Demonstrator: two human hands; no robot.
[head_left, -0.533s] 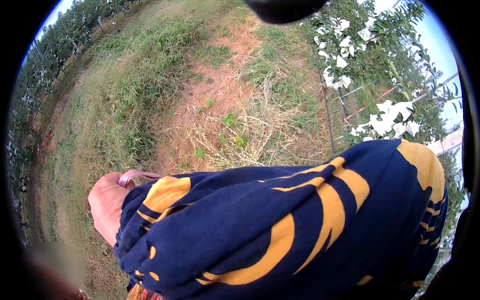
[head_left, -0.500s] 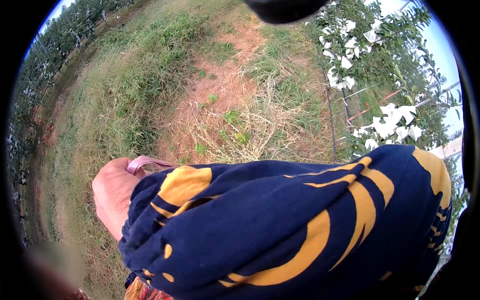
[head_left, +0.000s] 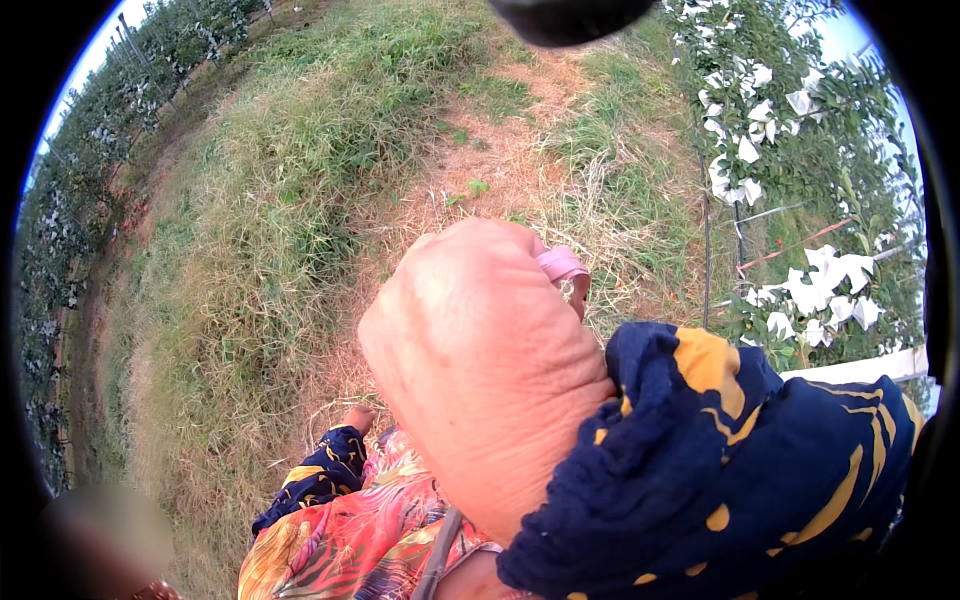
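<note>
My right hand (head_left: 480, 350) is large in the middle, close to the camera, its back toward me. The fingers are curled away, mostly out of sight, around a pink strap (head_left: 562, 262) that shows at the far edge of the fist. What hangs from the strap, if anything, is hidden. A navy and yellow sleeve (head_left: 740, 480) covers that arm, coming in from the right. Lower down and further left, my left hand (head_left: 358, 418) pokes out of a matching sleeve beside my floral clothing (head_left: 350, 520). Its fingers are too small and hidden to read.
A dirt path (head_left: 500, 150) with dry straw runs ahead. Tall grass (head_left: 280, 200) borders it on the left. Along the right, trees carry several white bags (head_left: 830, 285) near wires and thin posts. A dark grey strap (head_left: 437, 555) crosses my clothing at the bottom.
My right hand, with the pink strap, has swung from the far left back to the middle and nearer the camera. My left hand and floral clothing have come into sight.
</note>
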